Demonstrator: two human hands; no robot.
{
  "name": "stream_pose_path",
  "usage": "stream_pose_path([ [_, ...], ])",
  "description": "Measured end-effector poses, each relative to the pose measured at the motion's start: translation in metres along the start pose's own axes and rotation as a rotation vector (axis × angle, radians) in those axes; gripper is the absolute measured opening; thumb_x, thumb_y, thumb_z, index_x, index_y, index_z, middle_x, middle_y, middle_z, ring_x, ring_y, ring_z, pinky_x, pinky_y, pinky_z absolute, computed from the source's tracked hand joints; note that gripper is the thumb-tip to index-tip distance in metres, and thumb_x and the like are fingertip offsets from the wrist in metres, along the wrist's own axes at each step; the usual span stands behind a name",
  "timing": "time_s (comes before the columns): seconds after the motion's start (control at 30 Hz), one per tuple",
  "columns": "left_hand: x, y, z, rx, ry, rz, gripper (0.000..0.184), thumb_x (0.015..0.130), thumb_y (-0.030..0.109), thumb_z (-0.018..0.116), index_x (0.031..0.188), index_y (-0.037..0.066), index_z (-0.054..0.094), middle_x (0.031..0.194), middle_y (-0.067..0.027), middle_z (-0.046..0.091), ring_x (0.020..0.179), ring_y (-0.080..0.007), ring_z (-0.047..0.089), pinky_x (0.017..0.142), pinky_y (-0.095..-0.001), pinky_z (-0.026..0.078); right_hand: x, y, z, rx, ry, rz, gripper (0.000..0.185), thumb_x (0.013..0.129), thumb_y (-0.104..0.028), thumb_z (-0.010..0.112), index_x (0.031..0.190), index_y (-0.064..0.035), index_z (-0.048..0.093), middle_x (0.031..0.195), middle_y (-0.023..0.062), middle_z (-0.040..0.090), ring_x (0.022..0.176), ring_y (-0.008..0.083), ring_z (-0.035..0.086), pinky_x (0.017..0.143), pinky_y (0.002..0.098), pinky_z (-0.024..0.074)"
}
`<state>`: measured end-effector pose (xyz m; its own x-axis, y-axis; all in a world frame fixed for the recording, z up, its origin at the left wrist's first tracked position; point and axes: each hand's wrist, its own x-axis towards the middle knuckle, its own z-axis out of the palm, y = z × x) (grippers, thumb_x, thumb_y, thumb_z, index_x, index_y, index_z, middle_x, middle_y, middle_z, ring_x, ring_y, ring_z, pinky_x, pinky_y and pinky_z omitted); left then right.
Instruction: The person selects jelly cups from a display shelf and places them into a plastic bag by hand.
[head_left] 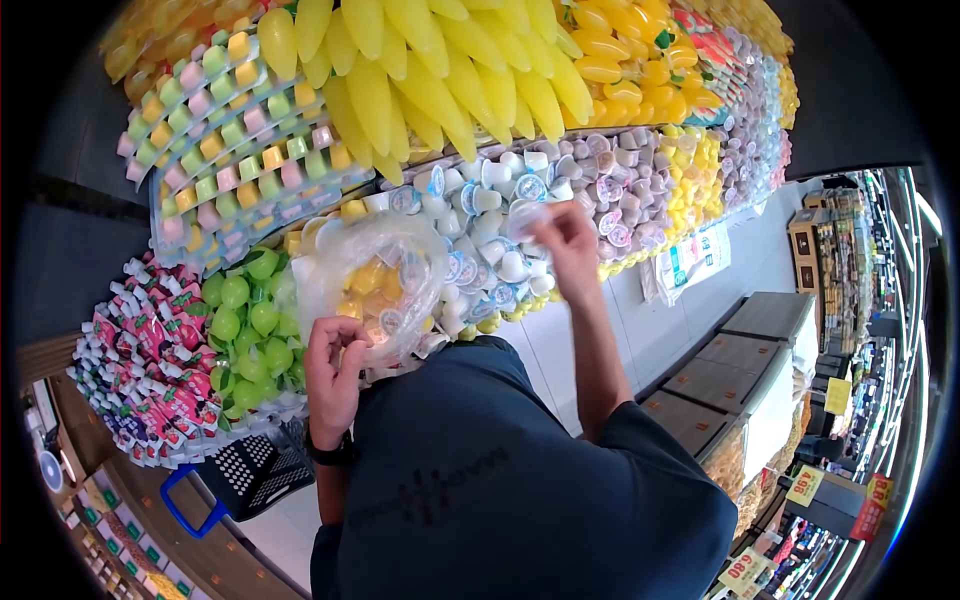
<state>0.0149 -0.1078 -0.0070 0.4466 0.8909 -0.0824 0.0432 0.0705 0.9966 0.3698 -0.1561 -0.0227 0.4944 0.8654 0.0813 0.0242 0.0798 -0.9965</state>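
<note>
At lower right, a price sign [746, 571] reads "6.80"; over the white cups [487, 200], the right hand [570, 248] pinches a pale cup [525, 221], right of the clear bag [422, 258] gripped by the left hand [337, 362].

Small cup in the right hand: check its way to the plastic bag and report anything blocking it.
Nothing visible blocks the small cup in the right hand. Piled white cups lie below the way to the plastic bag; the left hand is at the bag's near side, off that line.

Glossy plastic bag [424, 262]; blurred cup [525, 220], perhaps plastic
</note>
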Motion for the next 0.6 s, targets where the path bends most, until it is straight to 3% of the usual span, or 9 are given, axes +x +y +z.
stream_pose_path([
  [0.1,-0.002,0.001,-0.001,-0.021,0.023,-0.025,0.015,0.100,0.005,0.060,0.114,0.000,0.057,0.097,-0.0034,0.063,0.088,-0.0102,0.057,0.084,-0.0253,0.047,0.028,-0.001,-0.053,-0.328,0.372,-0.072,0.017,0.097,-0.017,0.077,0.099,-0.0066,0.064,0.081,-0.0030,0.065,0.072,0.0043,0.056,0.065,0.0212,0.0438],
  [0.2,0.002,0.004,0.001,-0.020,-0.002,-0.030,0.013,0.101,0.005,0.059,0.113,0.000,0.058,0.096,-0.0033,0.063,0.088,-0.0100,0.057,0.084,-0.0255,0.047,0.055,-0.001,-0.082,-0.593,0.592,-0.069,0.025,0.090,-0.021,0.080,0.099,-0.0027,0.066,0.081,0.0058,0.069,0.070,0.0121,0.063,0.064,0.0295,0.0498],
  [0.23,0.002,0.004,0.002,-0.019,-0.004,-0.028,0.013,0.101,0.005,0.059,0.113,0.000,0.058,0.096,-0.0033,0.063,0.088,-0.0100,0.057,0.084,-0.0255,0.047,0.064,0.003,-0.086,-0.591,0.595,-0.071,0.025,0.090,-0.021,0.080,0.099,-0.0027,0.066,0.081,0.0058,0.069,0.070,0.0121,0.063,0.064,0.0295,0.0498],
  [0.3,0.004,0.005,0.003,0.016,-0.020,-0.024,0.013,0.100,0.005,0.059,0.112,0.000,0.058,0.096,-0.0034,0.063,0.088,-0.0102,0.057,0.084,-0.0260,0.047,0.084,0.018,-0.094,-0.782,0.587,-0.300,0.023,0.088,-0.019,0.079,0.099,-0.0023,0.067,0.084,0.0078,0.069,0.067,0.0160,0.063,0.063,0.0322,0.0503],
  [0.33,0.005,0.006,0.002,0.019,-0.021,-0.022,0.013,0.100,0.005,0.059,0.112,0.000,0.058,0.096,-0.0034,0.063,0.088,-0.0102,0.057,0.084,-0.0260,0.047,0.092,0.022,-0.094,-0.800,0.552,-0.301,0.020,0.088,-0.015,0.078,0.099,-0.0014,0.069,0.092,0.0118,0.069,0.075,0.0252,0.066,0.070,0.0377,0.0528],
  [0.37,0.005,0.005,0.002,0.017,-0.025,-0.018,0.013,0.100,0.004,0.059,0.112,0.000,0.059,0.096,-0.0036,0.063,0.088,-0.0103,0.057,0.084,-0.0261,0.047,0.100,0.030,-0.098,-0.797,0.555,-0.301,0.020,0.088,-0.015,0.078,0.099,-0.0014,0.069,0.092,0.0118,0.069,0.075,0.0252,0.066,0.070,0.0377,0.0528],
  [0.43,0.003,0.006,0.001,0.015,-0.027,-0.014,0.012,0.100,0.004,0.059,0.112,0.000,0.059,0.096,-0.0038,0.063,0.088,-0.0104,0.057,0.084,-0.0262,0.047,0.109,0.039,-0.103,-1.144,0.509,-0.425,0.018,0.088,-0.012,0.077,0.101,-0.0012,0.070,0.098,0.0151,0.068,0.089,0.0324,0.067,0.079,0.0429,0.0529],
  [0.47,0.002,0.006,0.001,0.018,-0.011,-0.014,0.012,0.100,0.004,0.059,0.112,-0.001,0.059,0.096,-0.0039,0.063,0.088,-0.0104,0.057,0.084,-0.0261,0.047,0.111,0.044,-0.105,-1.113,0.529,-0.349,0.018,0.089,-0.012,0.077,0.103,-0.0021,0.071,0.104,0.0177,0.067,0.100,0.0383,0.064,0.086,0.0470,0.0513],
  [0.6,-0.001,0.003,-0.002,0.028,0.038,-0.019,0.013,0.100,0.003,0.059,0.112,-0.001,0.058,0.096,-0.0043,0.063,0.090,-0.0106,0.057,0.085,-0.0262,0.047,0.113,0.050,-0.104,-1.168,0.590,-0.467,0.020,0.092,-0.018,0.077,0.103,-0.0034,0.071,0.106,0.0179,0.065,0.100,0.0382,0.064,0.087,0.0465,0.0507],
])
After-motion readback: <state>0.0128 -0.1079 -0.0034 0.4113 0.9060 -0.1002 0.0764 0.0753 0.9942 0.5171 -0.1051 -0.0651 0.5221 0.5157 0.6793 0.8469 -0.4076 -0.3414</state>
